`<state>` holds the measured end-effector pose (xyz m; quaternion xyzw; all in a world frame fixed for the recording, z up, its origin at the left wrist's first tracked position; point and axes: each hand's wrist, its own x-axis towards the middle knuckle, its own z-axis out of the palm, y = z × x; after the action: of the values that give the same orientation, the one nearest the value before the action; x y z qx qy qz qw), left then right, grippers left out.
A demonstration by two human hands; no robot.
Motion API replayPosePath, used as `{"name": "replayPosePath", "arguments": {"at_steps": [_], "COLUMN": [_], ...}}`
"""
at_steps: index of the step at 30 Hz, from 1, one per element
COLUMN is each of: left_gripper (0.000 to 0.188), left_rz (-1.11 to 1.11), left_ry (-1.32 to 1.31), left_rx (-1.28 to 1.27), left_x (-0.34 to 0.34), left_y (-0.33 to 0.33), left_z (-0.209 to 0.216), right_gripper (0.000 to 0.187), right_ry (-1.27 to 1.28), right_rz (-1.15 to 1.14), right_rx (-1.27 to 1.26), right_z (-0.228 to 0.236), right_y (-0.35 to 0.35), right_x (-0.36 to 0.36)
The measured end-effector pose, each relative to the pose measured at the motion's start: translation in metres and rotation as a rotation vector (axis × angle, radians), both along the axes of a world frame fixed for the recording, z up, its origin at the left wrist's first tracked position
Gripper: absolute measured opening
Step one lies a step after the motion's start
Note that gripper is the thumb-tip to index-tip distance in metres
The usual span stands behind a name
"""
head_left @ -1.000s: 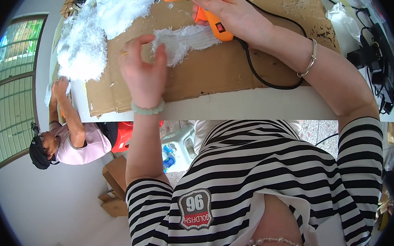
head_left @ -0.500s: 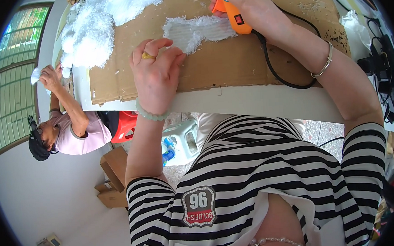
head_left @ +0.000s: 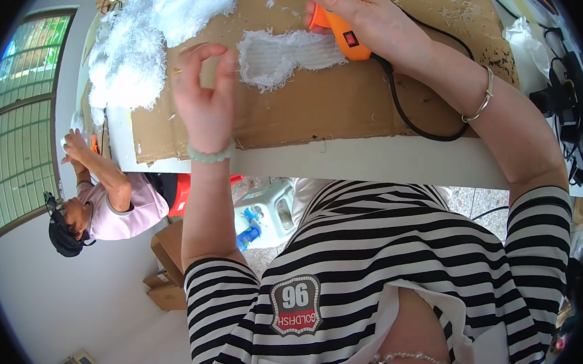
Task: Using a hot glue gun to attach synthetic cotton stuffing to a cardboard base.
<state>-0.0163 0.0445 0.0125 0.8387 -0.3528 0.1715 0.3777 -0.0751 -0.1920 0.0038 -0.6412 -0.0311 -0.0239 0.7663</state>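
My right hand (head_left: 385, 23) is wrapped round an orange glue gun (head_left: 345, 28) with a red switch and a black cord. Its front points left, toward the top edge of the picture. Just beneath it lies a strip of white fringed fabric (head_left: 280, 57), ribbed along its middle, flat on the brown cardboard (head_left: 287, 119). To the left of that strip, apart from it, my left hand (head_left: 204, 87) is raised over the cardboard. Thumb and forefinger curve together at their tips in a pinch; anything between them is too small to see.
A heap of white fluffy fabric (head_left: 127, 65) covers the far left of the table. The black cord (head_left: 400, 108) loops by the front edge. At the right stand black plugs (head_left: 557, 102) and crumpled white plastic (head_left: 523, 41). A co-worker (head_left: 122, 202) works at the left.
My left hand has drawn away leftward from the fringed strip, leaving its left end uncovered. The glue gun has shifted slightly left and down. The co-worker's hands have come lower.
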Motion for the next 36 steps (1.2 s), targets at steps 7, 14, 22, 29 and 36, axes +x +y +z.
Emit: {"name": "replayPosePath", "arguments": {"at_steps": [7, 14, 22, 29, 36], "left_gripper": [0.030, 0.034, 0.021, 0.012, 0.020], "left_rz": [-0.054, -0.004, 0.094, 0.007, -0.125], "left_ry": [-0.246, -0.127, 0.076, -0.174, -0.411], "left_rx": [0.294, 0.221, 0.210, 0.338, 0.520], "left_x": [-0.015, 0.006, 0.008, 0.001, -0.013], "left_y": [0.019, 0.011, 0.006, -0.007, -0.011], "left_z": [0.004, -0.011, -0.013, -0.004, 0.006], "right_gripper": [0.034, 0.032, 0.031, 0.029, 0.040], "right_ry": [0.055, 0.007, 0.081, -0.011, 0.034], "right_rz": [0.001, -0.008, 0.015, 0.006, -0.049], "right_rx": [-0.033, -0.033, -0.081, -0.033, -0.199], "right_z": [0.012, 0.005, 0.013, 0.003, 0.001], "right_y": [0.000, 0.001, -0.002, -0.004, -0.001], "right_x": [-0.003, 0.000, -0.005, -0.004, -0.007]}}
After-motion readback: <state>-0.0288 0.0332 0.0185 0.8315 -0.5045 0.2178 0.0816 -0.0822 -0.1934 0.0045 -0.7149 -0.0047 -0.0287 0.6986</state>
